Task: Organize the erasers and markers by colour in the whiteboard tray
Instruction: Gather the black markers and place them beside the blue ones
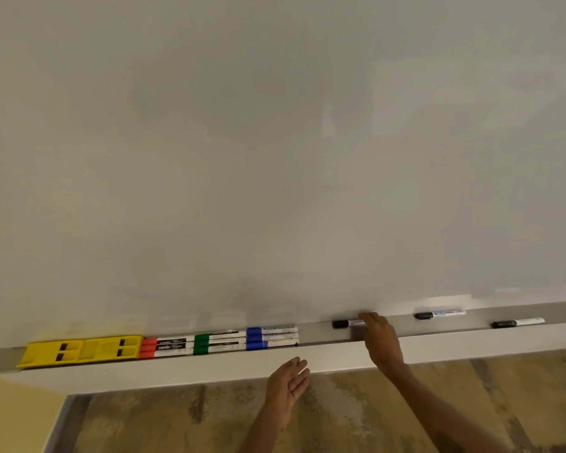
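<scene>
The whiteboard tray [324,333] runs along the bottom of the board. At its left lie two yellow erasers [79,351], then red markers [164,347], green markers [216,343] and blue markers [272,337], grouped side by side. Three black-capped markers lie apart on the right: one [342,323] under my right hand [381,341], whose fingers are closed over its body, a second [438,314] and a third [517,322]. My left hand [288,384] hovers open below the tray's front edge, holding nothing.
The blank whiteboard [275,142] fills the upper view. Below the tray's white front lip [209,371] is a brown patterned floor [340,413]. A yellow wall [13,416] shows at lower left.
</scene>
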Motion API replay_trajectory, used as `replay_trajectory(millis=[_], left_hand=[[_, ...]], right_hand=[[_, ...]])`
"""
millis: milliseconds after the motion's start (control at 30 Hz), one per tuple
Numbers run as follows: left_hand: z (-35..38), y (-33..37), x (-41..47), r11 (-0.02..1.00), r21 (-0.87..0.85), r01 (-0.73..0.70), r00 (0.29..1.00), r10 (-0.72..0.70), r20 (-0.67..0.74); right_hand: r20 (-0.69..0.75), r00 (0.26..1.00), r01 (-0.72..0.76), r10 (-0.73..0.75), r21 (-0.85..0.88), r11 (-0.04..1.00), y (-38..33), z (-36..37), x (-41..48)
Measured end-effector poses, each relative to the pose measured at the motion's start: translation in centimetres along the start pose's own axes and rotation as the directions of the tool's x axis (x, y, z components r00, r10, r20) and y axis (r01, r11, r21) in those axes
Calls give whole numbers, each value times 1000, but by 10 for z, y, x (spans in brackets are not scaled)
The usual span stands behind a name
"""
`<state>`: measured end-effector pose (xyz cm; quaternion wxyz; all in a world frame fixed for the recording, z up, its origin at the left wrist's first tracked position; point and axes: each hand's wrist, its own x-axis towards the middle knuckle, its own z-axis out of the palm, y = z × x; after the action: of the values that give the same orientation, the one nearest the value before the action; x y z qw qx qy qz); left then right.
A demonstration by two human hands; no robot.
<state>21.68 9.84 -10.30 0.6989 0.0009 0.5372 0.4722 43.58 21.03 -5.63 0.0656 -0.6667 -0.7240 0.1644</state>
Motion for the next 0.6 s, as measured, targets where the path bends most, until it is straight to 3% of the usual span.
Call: replay_trajectory(millis=[333, 500, 600], left_hand=[[44, -30, 2, 998, 62, 25, 999, -26, 22], [74, -36, 6, 998, 59, -2, 999, -2, 54], [96, -42, 9, 1000, 27, -4, 998, 2, 69]], right_hand=[[102, 980, 189, -173, -176, 966, 38, -1, 14], [41, 979, 202, -198, -147, 968, 49, -3, 6], [23, 955, 298, -297, -60, 953, 54, -3, -7]])
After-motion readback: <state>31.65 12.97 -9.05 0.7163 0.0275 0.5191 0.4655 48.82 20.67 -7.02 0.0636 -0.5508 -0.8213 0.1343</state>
